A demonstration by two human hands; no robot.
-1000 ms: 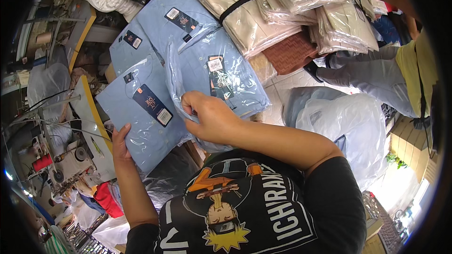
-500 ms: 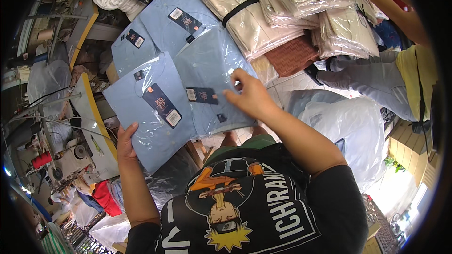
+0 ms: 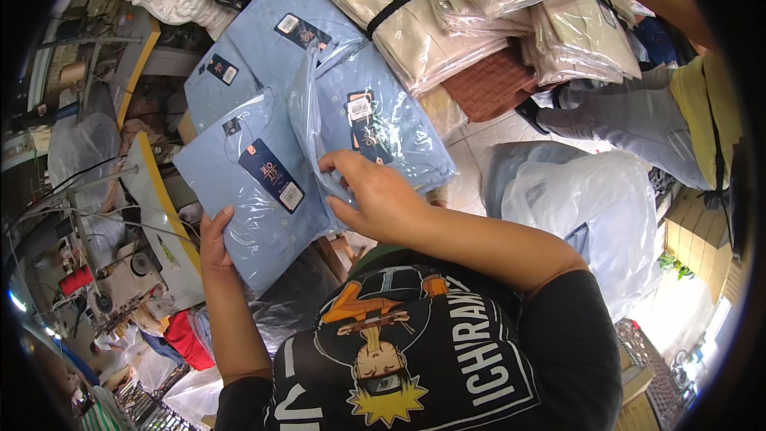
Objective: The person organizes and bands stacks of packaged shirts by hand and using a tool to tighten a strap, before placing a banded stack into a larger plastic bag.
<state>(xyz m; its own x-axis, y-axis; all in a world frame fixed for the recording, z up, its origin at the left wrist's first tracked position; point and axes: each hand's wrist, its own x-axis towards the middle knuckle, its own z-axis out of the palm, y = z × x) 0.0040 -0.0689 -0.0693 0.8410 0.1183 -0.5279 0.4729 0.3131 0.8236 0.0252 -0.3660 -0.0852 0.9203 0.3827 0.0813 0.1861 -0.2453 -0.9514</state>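
Left hand [image 3: 215, 243] pinches folded light-blue plastic-wrapped shirt [image 3: 257, 249], left of rectangular navy tag [image 3: 270, 175]; right hand [image 3: 379, 198], half-curled, at raised light-blue plastic-wrapped packet [image 3: 305, 108] right of tag, grip unclear.

- Black, curved fisheye rim, bending straight edges
- Washed-out white glare, lower right
- Small glaring light [image 3: 17, 301], lower left
- Dimmer left side
- Centre well lit; plastic sleeves [image 3: 255, 227] glint
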